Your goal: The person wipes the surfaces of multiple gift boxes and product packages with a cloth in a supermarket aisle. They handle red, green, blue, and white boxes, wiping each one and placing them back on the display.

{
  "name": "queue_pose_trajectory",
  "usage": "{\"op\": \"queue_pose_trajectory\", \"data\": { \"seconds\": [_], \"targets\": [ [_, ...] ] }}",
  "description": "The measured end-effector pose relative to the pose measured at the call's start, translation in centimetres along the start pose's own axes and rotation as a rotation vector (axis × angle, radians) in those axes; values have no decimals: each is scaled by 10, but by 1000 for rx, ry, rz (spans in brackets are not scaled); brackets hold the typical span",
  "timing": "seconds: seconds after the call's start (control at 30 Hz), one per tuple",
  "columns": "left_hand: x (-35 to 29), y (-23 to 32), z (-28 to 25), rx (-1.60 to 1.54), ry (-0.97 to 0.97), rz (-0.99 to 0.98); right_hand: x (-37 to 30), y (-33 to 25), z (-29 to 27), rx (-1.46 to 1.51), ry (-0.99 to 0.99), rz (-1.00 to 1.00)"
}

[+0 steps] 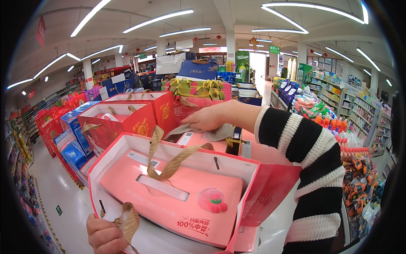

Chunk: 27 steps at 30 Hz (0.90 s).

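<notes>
A large red gift bag with a white inside point(249, 178) stands open in front of me. It holds a pink carton point(169, 190) with a raspberry picture and a slot in its top. My left hand point(105, 235) is closed on the bag's near left rim, beside a gold ribbon handle point(131, 224). Another gold ribbon point(171, 167) loops over the carton from the far side. Beyond the bag, my right hand point(206, 118) reaches across with a grey cloth point(220, 133) under its fingers. The cloth lies on another pink box point(196, 139).
More red gift bags point(122, 127) crowd the left, with blue boxes point(78, 127) beside them. Green-and-red boxes with gold cords point(198, 86) and a dark blue box point(197, 70) are stacked behind. Shop shelves point(359, 106) and hanging packets point(363, 182) line the right.
</notes>
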<state>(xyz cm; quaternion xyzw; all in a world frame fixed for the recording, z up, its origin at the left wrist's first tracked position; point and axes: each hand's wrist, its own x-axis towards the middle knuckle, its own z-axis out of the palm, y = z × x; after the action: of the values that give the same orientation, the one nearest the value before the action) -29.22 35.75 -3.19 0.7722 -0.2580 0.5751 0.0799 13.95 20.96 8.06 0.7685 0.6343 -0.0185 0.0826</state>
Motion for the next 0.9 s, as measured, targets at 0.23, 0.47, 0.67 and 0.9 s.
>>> {"op": "queue_pose_trajectory", "data": {
  "seconds": [0.23,0.47,0.67,0.9],
  "targets": [
    [4,-1,12,138,92,-22,-46,34,-5,-268,-84,461],
    [12,6,18,121,203,-92,-55,18,-9,-392,-20,562],
    [11,-18,35,116,317,150,-69,-23,-44,-34,69,333],
    [22,-29,50,-487,467,77,-93,-113,-120,745,475,168]
  ]
}}
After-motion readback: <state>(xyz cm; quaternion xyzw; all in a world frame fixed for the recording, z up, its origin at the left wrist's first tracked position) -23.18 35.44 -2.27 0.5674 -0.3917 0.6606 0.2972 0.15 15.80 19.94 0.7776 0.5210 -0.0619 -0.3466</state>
